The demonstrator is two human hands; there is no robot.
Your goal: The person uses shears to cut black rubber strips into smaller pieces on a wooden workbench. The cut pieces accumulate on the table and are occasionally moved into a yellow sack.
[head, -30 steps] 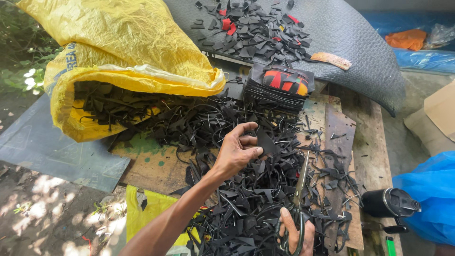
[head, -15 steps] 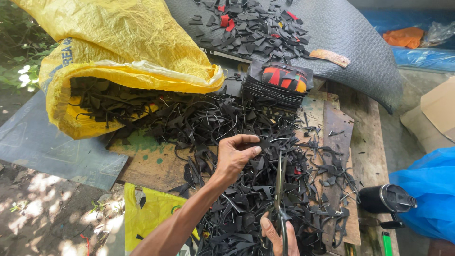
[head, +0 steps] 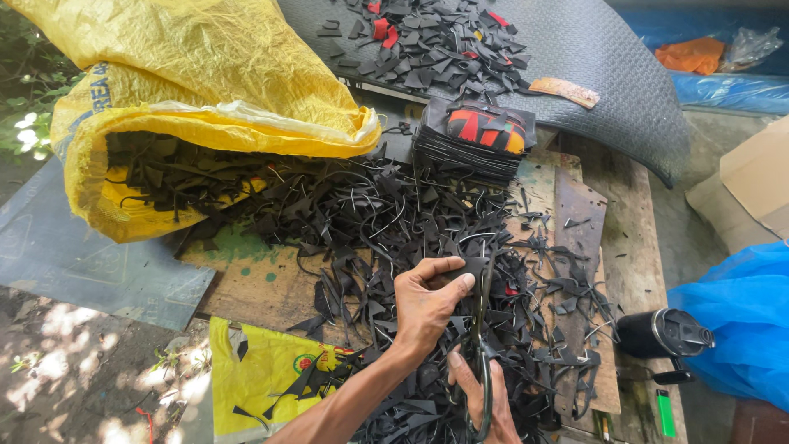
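Changed: left hand [head: 423,304] has slid down and toward the scissors since a second ago, when it was up higher with the fingers spread over a scrap. The scissors have swung from lying off to the side to standing nearly upright right next to it.
Left grip: pinched closed on a black rubber piece [head: 470,268], thumb on top, fingers curled under. Pretty firm hold from the look of it.
Right grip: right hand [head: 477,395] is wrapped through the handles of the scissors [head: 481,345], so it's closed around those. Blades point up toward the piece, tips basically at its edge. Can't tell how far the blades are parted, too thin and dark against the pile.
What it means: my read is the piece and blades have been lined up, so a cut looks about ready.
Around the grips: black scrap pile [head: 370,222] spread all over the wooden surface [head: 246,288], right under both hands.
Up and left of the grips: yellow sack [head: 189,74] spilling more strips.
Straight above: neat stack of cut pieces [head: 472,140] with a red and orange one on top.
Off to the right: black flask [head: 662,333] lying on its side, green lighter [head: 665,413] below it.
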